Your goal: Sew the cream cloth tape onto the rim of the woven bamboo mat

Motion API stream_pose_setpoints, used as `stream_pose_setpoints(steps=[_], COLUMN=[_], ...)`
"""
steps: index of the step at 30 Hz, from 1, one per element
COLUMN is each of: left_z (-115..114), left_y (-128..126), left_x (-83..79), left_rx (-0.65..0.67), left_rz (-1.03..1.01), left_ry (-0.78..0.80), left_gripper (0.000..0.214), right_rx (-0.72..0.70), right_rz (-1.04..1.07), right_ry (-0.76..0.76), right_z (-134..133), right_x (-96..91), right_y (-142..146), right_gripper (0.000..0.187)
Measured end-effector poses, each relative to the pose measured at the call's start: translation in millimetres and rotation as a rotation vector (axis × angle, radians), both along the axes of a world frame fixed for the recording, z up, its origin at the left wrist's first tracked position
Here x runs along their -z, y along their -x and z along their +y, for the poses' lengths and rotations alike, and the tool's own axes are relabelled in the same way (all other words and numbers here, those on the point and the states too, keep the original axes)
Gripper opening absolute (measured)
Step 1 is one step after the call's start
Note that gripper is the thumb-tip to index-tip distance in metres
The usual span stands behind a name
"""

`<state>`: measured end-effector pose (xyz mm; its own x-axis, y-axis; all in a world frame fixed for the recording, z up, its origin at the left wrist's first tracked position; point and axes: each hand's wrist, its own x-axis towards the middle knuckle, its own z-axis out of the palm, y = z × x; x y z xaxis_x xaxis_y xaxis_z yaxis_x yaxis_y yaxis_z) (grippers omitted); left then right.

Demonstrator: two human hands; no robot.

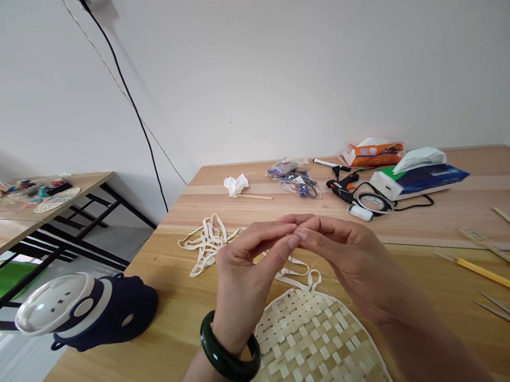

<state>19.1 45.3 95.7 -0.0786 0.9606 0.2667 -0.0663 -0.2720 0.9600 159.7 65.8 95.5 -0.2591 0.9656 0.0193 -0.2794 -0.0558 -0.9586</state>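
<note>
My left hand (253,271), with a dark green bangle (229,355) on its wrist, is closed in a pinch. Its thumb and fingertips meet those of my right hand (348,257), which is pinched shut too. Whatever lies between the fingertips is too small or hidden to name. Below both hands is a woven bamboo fan-like piece (309,342) with pale binding along its rounded edge. A cream cloth tape (208,242) lies in a loose tangle left of my hands, and more of it loops at the top of the woven piece. A fine thread shows faintly near my right hand.
At left stands a navy-covered cup (120,309) with a white lid. Behind my hands lie a wooden stick (255,196), plastic packets (297,180), a glue gun (344,186), a tape roll (373,203) and tissue packs (425,179). Scissors (507,312) and a yellow pencil (490,273) are at right.
</note>
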Motion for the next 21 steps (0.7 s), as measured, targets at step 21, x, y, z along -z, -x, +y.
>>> stream_pose_setpoints(steps=[21], left_z=[-1.9], left_y=[-2.6], left_x=[-2.0], left_rx=[0.106], left_rz=[0.055], left_ry=[0.193], left_gripper=[0.011], right_rx=[0.262], right_rz=[-0.253], right_ry=[-0.255], right_z=[-5.7], right_x=[-3.1], right_y=[-1.9], right_gripper=[0.013])
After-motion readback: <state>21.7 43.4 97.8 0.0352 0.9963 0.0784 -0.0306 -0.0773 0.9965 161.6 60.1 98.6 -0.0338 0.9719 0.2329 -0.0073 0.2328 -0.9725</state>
